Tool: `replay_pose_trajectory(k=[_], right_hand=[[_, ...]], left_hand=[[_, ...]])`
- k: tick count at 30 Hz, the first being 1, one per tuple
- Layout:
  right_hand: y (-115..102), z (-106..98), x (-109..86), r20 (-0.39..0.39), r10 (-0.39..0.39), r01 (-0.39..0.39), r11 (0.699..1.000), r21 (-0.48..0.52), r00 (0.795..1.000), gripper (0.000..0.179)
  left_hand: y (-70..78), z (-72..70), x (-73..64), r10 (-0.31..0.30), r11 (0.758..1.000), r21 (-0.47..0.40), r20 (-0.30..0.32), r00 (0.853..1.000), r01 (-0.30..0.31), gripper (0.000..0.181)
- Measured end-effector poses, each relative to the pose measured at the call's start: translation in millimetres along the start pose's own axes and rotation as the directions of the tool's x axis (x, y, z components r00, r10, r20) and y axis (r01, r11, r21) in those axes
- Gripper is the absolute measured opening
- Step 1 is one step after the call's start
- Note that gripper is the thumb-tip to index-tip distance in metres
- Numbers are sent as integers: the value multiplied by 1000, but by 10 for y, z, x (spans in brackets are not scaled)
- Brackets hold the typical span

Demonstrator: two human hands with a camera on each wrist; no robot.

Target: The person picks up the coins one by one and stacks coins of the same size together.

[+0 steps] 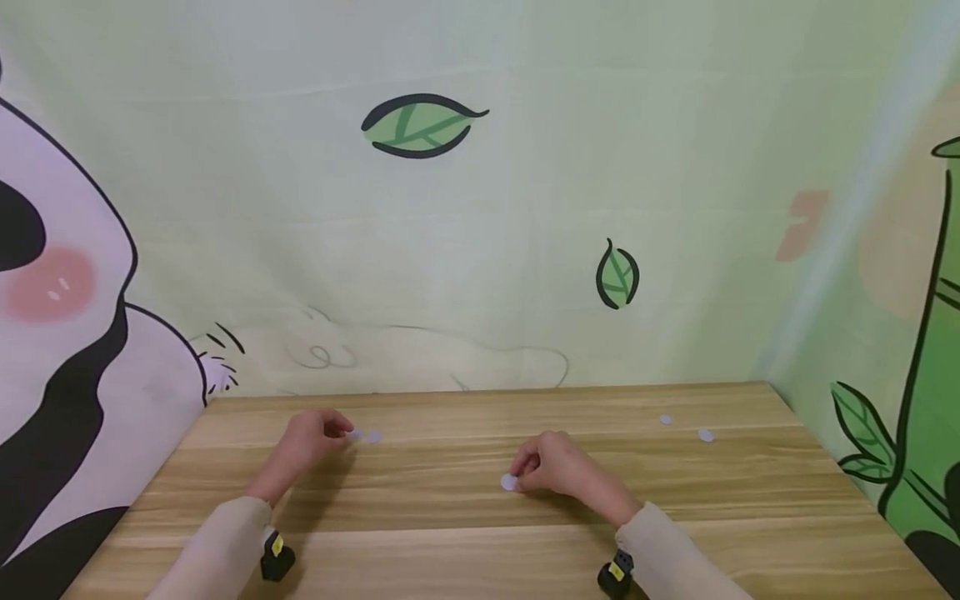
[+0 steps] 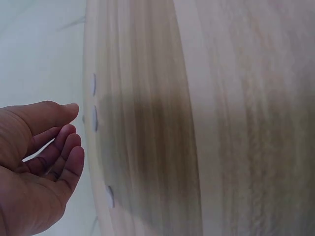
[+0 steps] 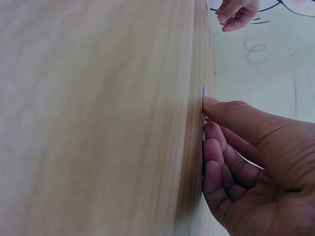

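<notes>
Beside two small white discs (image 1: 374, 437), my left hand (image 1: 318, 435) hovers toward the table's far left. In the left wrist view its fingers (image 2: 74, 157) are loosely bent and nothing shows between them and the thumb; a third white disc (image 2: 110, 196) lies lower there. My right hand (image 1: 551, 462) is low on the wooden table, right of middle. Its thumb and curled fingers hold the edge of another white disc (image 1: 508, 482), which lies flat against the tabletop. The thumb covers part of that disc (image 3: 205, 92) in the right wrist view.
Two more white discs, one farther left (image 1: 666, 420) and one nearer the right (image 1: 706, 435), lie at the back right of the wooden table (image 1: 450, 558). A printed cloth wall (image 1: 510, 250) with leaves and a panda rises directly behind the table's far edge.
</notes>
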State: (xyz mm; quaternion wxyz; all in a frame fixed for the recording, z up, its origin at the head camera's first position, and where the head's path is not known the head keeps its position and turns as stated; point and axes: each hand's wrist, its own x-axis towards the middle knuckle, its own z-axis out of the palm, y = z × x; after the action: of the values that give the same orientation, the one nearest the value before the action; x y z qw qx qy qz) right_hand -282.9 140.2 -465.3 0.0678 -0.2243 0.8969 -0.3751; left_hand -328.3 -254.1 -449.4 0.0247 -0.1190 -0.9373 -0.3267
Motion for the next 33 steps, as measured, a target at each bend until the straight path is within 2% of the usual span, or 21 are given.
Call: replay_pose_trajectory(k=[4, 11, 24, 29, 33], right_hand=[[-14, 2, -9, 9, 1, -1, 1000, -5, 1000, 11], [-15, 20, -4, 5, 16, -16, 1000, -1, 1000, 11], [-19, 21, -2, 7, 17, -17, 1000, -3, 1000, 11], [-4, 15, 3, -1, 21, -21, 1000, -6, 1000, 11], [4, 12, 6, -2, 29, -29, 1000, 1, 1000, 11]], left_hand=[[-53, 11, 21, -25, 1000, 7, -7, 1000, 25, 12], [-100, 28, 65, -25, 999, 25, -13, 1000, 26, 19], [-159, 55, 123, -159, 987, 29, 39, 987, 158, 26], [-176, 70, 137, -164, 986, 9, 29, 986, 164, 24], [-190, 84, 142, -140, 990, -8, 11, 990, 140, 23]])
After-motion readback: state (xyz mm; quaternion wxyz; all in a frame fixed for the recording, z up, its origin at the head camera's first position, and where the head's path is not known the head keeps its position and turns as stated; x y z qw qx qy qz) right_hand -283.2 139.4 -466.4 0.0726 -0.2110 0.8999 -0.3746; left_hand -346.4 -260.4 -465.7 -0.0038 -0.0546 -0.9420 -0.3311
